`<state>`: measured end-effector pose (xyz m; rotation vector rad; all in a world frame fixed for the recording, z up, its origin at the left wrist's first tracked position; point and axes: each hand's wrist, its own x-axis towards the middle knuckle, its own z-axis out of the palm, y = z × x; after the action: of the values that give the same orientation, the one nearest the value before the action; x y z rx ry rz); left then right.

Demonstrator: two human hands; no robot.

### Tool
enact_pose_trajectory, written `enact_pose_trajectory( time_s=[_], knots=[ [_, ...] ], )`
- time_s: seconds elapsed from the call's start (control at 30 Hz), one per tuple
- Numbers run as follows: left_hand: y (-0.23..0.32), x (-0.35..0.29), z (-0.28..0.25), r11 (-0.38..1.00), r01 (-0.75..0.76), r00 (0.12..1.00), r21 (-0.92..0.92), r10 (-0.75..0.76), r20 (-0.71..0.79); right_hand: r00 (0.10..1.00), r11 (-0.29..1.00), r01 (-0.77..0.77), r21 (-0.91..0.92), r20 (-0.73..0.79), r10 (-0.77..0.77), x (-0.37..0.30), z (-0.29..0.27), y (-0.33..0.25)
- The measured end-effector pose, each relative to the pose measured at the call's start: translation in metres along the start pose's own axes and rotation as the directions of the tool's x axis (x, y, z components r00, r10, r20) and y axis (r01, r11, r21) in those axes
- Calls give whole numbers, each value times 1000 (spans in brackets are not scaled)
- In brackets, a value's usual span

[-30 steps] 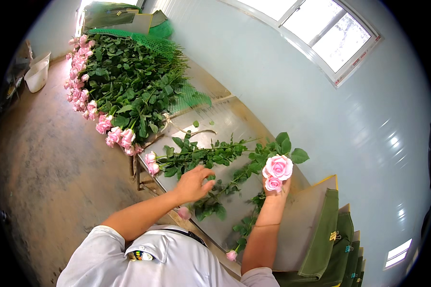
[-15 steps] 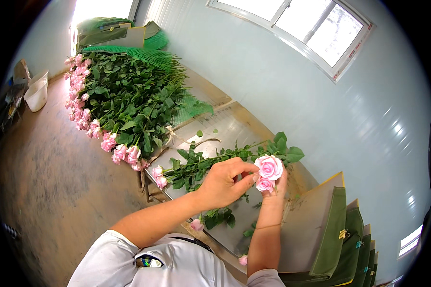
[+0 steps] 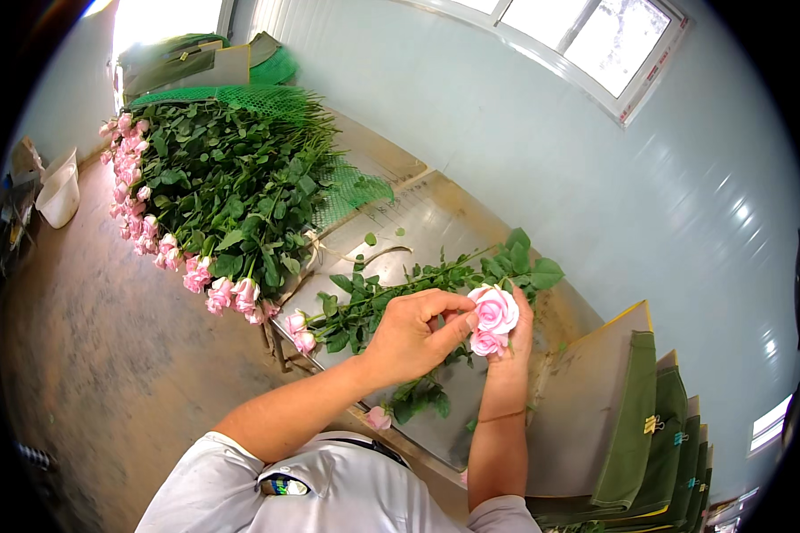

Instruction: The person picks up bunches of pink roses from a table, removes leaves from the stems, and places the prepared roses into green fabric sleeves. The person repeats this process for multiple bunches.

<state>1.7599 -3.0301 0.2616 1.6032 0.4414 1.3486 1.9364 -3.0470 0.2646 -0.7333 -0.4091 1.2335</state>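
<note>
Two pink roses (image 3: pixel 494 311) are held one above the other, blooms facing up, in my right hand (image 3: pixel 522 330). Its fingers wrap behind the blooms and are partly hidden by them. My left hand (image 3: pixel 418 336) reaches in from the left, with thumb and forefinger pinched together at the left edge of the upper bloom's outer petals. Beneath my hands, leafy rose stems (image 3: pixel 356 306) lie across the metal tabletop (image 3: pixel 431 213). Two pale pink blooms (image 3: pixel 300 331) rest at the table's left edge, and another pink rose (image 3: pixel 379 418) lies nearer to me.
A big heap of pink roses (image 3: pixel 231 178) fills the far left of the table, partly under green netting (image 3: pixel 267 99). At right stand several boards with dark green cloth (image 3: pixel 627 426) and clips. A white bucket (image 3: pixel 60 191) sits on the floor. A wall with a window runs behind.
The view has shifted slightly. The held roses have tilted a little, and my left fingers stay at the upper bloom's edge. My right hand keeps its hold.
</note>
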Motion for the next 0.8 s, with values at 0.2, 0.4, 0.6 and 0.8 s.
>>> enact_pose_trajectory(
  time_s=[0.2, 0.4, 0.6, 0.8],
  knots=[
    [-4, 4, -2, 997, 69, 997, -41, -68, 41, 998, 999, 35, 32, -58, -33, 7, 1, 7],
    [-11, 7, -2, 995, 92, 994, -42, -89, 63, 997, 998, 38, 55, -71, -34, 11, -1, 6],
    [-18, 8, -2, 995, 74, 994, -68, -68, 88, 999, 997, 28, 69, -48, -25, 15, -6, 8],
    [-23, 7, -1, 1000, -29, 998, 12, 28, 54, 1000, 989, 2, 147, 2, -2, 10, -7, 5]
  ],
)
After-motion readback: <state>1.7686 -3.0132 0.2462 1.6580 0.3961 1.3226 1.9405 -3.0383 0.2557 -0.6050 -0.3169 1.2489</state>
